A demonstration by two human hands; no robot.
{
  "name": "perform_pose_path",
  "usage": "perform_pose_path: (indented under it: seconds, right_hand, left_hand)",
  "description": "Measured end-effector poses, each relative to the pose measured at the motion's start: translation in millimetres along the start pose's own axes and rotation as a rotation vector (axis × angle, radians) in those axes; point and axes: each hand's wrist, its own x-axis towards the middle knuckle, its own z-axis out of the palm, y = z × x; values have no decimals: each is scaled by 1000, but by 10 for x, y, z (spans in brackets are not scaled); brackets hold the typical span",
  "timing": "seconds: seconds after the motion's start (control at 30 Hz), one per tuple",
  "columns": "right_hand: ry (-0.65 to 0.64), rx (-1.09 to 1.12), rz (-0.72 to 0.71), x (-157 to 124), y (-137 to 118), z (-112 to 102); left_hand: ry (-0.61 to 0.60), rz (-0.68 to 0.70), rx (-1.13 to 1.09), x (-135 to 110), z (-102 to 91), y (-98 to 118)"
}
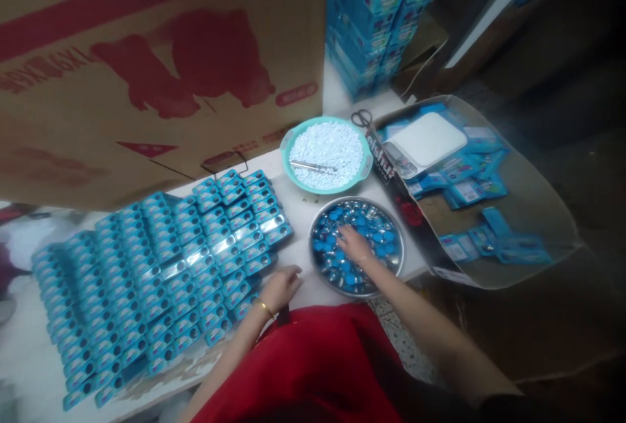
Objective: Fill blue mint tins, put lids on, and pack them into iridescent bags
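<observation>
A tall carton point(171, 71) stands at the back of the table point(299, 250), and rows of blue packs point(163, 260) cover its left part. On the right sits an open box point(542, 214) with loose packs inside. Between the rows and the box lies the steel bowl point(402, 250), just in front of a green basin point(366, 165) full of pale bits. The right forearm crosses the bowl's near rim, and the right hand point(356, 247) is in the bowl, fingers down among the blue pieces point(388, 236); whether it grips one cannot be told. The left hand point(282, 287) rests loosely curled between the rows and the bowl, with nothing visible in it.

Good work here likely calls for a light touch: the wrist kept above the rim, fingertips taking pieces from the top, without digging or leaning on the edge. The left hand seems best kept off the nearest packs, since a nudge could disturb their rows. Tweezers point(313, 167) lie across the pale bits.
</observation>
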Motion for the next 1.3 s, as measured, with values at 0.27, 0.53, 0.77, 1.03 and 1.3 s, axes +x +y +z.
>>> perform_pose_path:
  seconds: [0.27,0.53,0.77,1.03,1.3]
  right_hand:
    - [230,678,488,-36,-180,-4]
    - [143,1309,740,-69,-209,16]
    - [318,1040,792,-121,-310,-38]
    - [137,815,649,-257,-480,-78]
    - [-272,1267,662,-293,-701,86]
  left_hand:
    - [80,92,-239,321,-160,304]
    - [133,159,-346,733,96,580]
    - [163,200,-305,807,287,582]
    - [274,104,-448,1041,202,606]
    - [175,67,-809,1015,-71,519]
